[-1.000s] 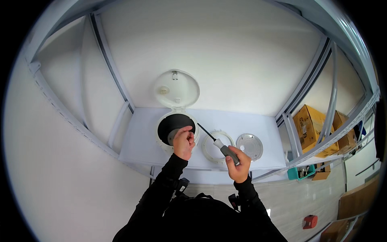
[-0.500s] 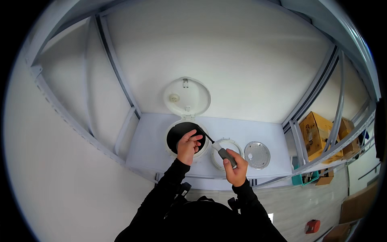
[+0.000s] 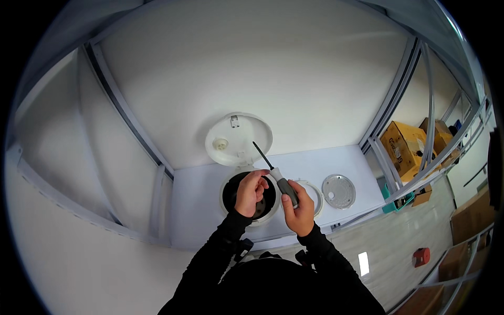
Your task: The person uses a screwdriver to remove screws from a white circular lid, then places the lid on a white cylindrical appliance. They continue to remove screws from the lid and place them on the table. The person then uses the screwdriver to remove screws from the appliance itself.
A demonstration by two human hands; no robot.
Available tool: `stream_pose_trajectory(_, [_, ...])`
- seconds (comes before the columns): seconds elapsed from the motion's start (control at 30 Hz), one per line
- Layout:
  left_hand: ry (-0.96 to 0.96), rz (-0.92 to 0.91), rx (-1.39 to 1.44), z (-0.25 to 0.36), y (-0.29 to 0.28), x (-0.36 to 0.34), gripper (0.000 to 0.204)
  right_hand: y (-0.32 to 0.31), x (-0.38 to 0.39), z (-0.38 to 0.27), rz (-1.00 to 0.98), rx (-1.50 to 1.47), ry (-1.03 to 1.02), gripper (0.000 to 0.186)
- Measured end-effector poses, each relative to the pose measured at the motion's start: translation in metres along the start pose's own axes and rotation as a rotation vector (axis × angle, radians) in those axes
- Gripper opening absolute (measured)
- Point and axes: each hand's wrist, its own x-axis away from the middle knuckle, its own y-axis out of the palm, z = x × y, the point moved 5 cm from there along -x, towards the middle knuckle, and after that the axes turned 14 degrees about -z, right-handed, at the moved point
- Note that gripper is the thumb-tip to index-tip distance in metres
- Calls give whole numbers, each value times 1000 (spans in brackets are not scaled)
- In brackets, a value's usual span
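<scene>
A screwdriver (image 3: 287,190) with a grey and white handle and a dark shaft is gripped in my right hand (image 3: 300,216), its tip pointing up and to the left. My left hand (image 3: 249,194) is over the cooker's opening, index finger stretched toward the white collar of the handle; the other fingers curl loosely around nothing visible. Whether that fingertip touches the collar I cannot tell. Below is a white round rice cooker (image 3: 273,209) with a dark inside, partly covered by my left hand. Its hinged lid (image 3: 252,131) stands raised against the wall.
To the right on the white table (image 3: 197,210) lie a white ring (image 3: 318,195), partly behind my right hand, and a round perforated metal plate (image 3: 338,191). Metal frame posts (image 3: 391,97) flank the table. Cardboard boxes (image 3: 407,149), a teal bin (image 3: 391,207) and a red object (image 3: 421,257) are farther right.
The screwdriver has swung upward, its tip moving from above the cooker's opening to in front of the raised lid. My left fingers have drawn in closer to its collar. The view has shifted.
</scene>
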Motion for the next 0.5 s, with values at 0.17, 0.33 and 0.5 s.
stream_pose_trajectory(0.17, [0,-55,-65,8,-10,-10,32,31,-15,-16,8,47,33,42])
stream_pose_trajectory(0.33, [75,-17,-106,19,-23,-18,30,50,-30,-35,2,103,79,41])
stream_pose_trajectory(0.5, [97,-25,-132,25,-36,-22,30,57,-43,-49,21,185,41,40])
